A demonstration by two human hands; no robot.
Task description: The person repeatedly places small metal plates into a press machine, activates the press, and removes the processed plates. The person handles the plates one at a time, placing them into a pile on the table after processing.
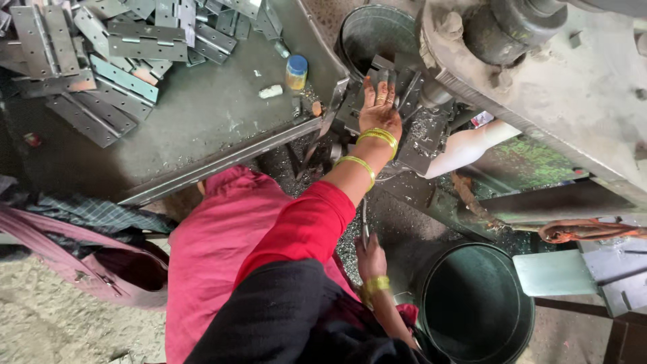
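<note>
Nearest the lens, low in the frame's centre, a thin grey metal rod (364, 226) is being gripped in the closed right hand (370, 259), beside a dark round metal bucket (476, 305). Higher, at centre, the left hand (379, 108) is being pressed flat, fingers spread, against grey flat metal hinge plates (377, 84) under the grey machine (539, 74). More hinge plates (101, 61) are being kept piled on the grey metal tray (216, 114), upper left.

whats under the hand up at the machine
The left hand lies flat on grey metal plates at the machine. The palm hides the plate beneath it.
</note>
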